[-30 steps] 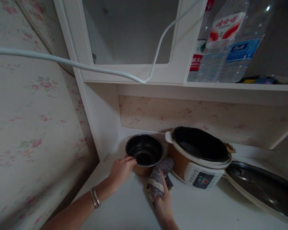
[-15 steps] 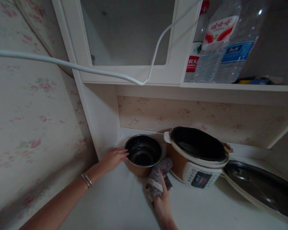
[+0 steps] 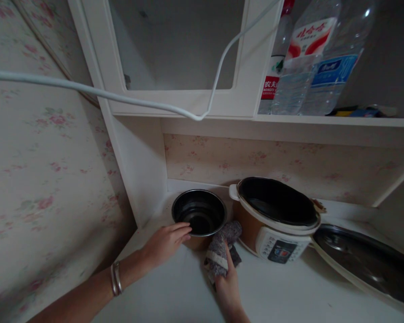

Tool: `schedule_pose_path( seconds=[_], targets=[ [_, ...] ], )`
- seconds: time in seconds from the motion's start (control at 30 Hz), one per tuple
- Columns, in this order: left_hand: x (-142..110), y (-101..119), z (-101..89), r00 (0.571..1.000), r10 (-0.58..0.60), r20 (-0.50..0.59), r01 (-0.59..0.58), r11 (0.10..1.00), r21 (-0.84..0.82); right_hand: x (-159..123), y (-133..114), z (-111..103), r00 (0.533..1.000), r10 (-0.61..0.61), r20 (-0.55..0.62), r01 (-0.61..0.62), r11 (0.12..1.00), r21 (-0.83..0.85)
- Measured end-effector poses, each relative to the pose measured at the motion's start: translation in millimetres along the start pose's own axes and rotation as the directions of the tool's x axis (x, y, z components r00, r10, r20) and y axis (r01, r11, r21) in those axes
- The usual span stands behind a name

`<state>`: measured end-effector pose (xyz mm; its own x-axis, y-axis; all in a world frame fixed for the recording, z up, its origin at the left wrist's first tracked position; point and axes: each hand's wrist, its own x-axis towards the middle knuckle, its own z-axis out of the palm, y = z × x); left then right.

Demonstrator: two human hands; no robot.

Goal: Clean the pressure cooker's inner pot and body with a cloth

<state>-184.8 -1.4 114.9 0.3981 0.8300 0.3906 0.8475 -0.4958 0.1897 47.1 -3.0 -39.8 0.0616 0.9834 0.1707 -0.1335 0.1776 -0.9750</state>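
Observation:
A round black-lined rice cooker inner pot (image 3: 202, 213) with a brownish outside stands upright on the white counter. My left hand (image 3: 168, 240), with two bangles at the wrist, is at its near-left rim. Its fingers lie straight and close together over the edge; the thumb is hidden. My right hand (image 3: 227, 280) is closed on a bunched grey-brown cloth (image 3: 218, 251) with a pale stripe. That cloth rests against the right front of the pot's outer wall, between the pot and the cooker body. The open rice cooker (image 3: 256, 224) stands just to the right.
The cooker's dark lid (image 3: 363, 264) lies tipped back at the right. Overhead is a white cabinet (image 3: 188, 103) with a shelf of plastic bottles (image 3: 303, 72). A white cable (image 3: 138, 99) hangs across the view. Floral wallpaper (image 3: 54, 179) covers the left wall.
My left hand has moved from the pot's left side round to its near rim. The pot has shifted slightly left and appears turned. The right hand and cloth have barely moved.

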Motion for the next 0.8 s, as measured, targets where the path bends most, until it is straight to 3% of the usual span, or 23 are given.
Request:
schedule_pose_path(
  seconds=[0.17,0.23,0.33,0.43,0.5,0.57,0.67,0.8],
  targets=[
    [10,-61,-10.2,0.995,0.043,0.089,-0.057,0.986,0.159,-2,-9,3,1.000,0.004,-0.024,-0.004,1.000,0.019],
    [14,-71,-8.4,0.990,0.080,0.114,-0.102,0.972,0.209,-2,-10,4,1.000,0.012,-0.028,-0.012,0.999,0.032],
    [16,-55,1.1,0.990,0.123,0.062,-0.135,0.952,0.274,-1,-11,4,1.000,0.010,-0.028,-0.009,1.000,0.029],
    [17,-16,11.9,0.996,0.068,0.049,-0.080,0.942,0.325,0,-12,5,1.000,0.010,-0.029,-0.009,0.999,0.039],
    [18,7,15.1,0.999,0.010,0.051,-0.024,0.955,0.294,0,-13,5,0.999,0.021,-0.029,-0.020,0.998,0.051],
    [18,18,14.0,0.999,-0.010,0.038,0.002,0.979,0.206,-1,-13,4,0.999,0.029,-0.032,-0.027,0.998,0.048],
    [18,3,6.7,1.000,0.015,0.001,-0.015,0.997,0.073,-1,-13,4,1.000,0.018,-0.020,-0.018,1.000,0.019],
    [17,-46,-3.0,0.999,-0.023,-0.029,0.024,0.999,0.040,1,-12,3,1.000,0.008,-0.009,-0.008,1.000,0.003]
  ],
)
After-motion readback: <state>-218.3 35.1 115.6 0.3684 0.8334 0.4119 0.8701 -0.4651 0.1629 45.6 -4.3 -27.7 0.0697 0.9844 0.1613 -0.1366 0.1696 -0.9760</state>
